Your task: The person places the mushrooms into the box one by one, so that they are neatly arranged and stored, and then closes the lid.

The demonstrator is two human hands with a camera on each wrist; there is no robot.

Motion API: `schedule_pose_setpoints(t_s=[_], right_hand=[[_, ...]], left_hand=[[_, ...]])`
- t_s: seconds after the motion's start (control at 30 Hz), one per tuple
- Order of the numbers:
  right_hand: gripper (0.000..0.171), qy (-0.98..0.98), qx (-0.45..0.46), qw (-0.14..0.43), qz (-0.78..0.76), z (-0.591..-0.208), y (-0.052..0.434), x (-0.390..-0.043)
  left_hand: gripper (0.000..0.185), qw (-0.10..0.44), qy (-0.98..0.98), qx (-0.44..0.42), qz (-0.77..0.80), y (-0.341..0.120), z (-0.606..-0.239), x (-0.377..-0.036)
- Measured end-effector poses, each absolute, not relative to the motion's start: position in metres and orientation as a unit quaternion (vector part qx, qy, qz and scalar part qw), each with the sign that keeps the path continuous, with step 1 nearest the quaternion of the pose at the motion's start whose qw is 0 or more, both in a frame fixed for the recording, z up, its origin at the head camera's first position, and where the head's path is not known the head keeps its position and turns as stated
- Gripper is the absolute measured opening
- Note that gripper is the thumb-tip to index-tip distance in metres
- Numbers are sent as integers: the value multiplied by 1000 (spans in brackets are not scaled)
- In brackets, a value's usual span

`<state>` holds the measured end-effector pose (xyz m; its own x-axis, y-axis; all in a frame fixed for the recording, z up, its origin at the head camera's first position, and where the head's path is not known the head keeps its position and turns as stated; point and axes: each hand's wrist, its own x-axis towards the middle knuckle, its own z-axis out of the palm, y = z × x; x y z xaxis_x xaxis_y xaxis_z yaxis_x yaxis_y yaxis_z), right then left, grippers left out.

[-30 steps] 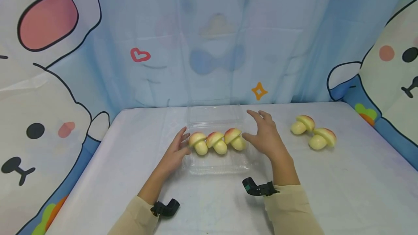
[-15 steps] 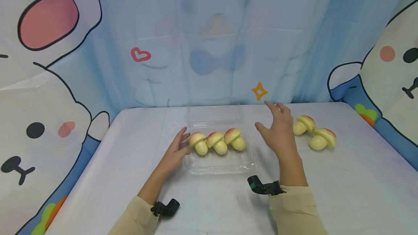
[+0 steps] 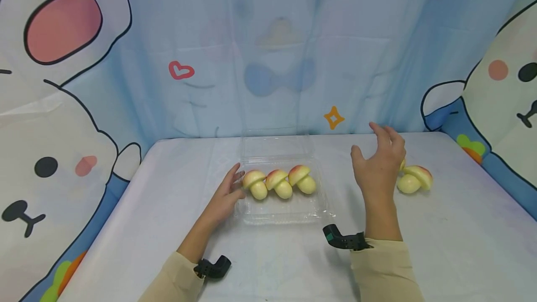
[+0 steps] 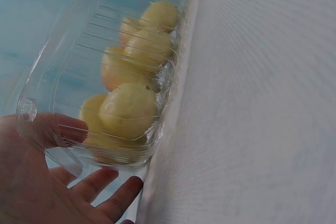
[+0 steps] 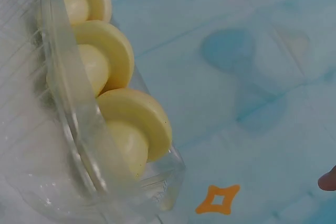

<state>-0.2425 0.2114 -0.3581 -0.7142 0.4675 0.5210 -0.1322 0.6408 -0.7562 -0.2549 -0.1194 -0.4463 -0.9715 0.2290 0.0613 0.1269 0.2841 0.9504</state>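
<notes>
A clear plastic box (image 3: 285,211) with its lid raised lies on the white table. Three yellow toy mushrooms (image 3: 278,183) with red-tinged caps sit in a row inside it. At the box's left end is my left hand (image 3: 222,197); in the left wrist view its thumb (image 4: 71,128) overlaps the rim while the other fingers are outside the wall. My right hand (image 3: 379,167) is raised right of the box, fingers spread and holding nothing. Just beyond it lies a loose mushroom (image 3: 414,179), and a second one is almost wholly hidden behind the hand.
The box's transparent lid (image 3: 274,147) stands up at the back, near the table's far edge. A blue printed curtain (image 3: 201,101) hangs behind the table. Black wrist cameras (image 3: 213,268) are strapped at both sleeves.
My right hand has moved away from the box's right side, rightward toward the two loose mushrooms, and now covers most of one. The left hand and the box have stayed put.
</notes>
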Motion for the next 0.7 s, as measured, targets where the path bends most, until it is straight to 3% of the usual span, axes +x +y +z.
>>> schedule_pose_setpoints(t_s=[0.33, 0.7], right_hand=[[58, -801, -188, 383, 420, -361, 229, -243], [63, -783, -288, 351, 426, -369, 256, -242]], left_hand=[[88, 44, 797, 111, 591, -119, -447, -256], [87, 45, 798, 108, 591, -119, -446, -255]])
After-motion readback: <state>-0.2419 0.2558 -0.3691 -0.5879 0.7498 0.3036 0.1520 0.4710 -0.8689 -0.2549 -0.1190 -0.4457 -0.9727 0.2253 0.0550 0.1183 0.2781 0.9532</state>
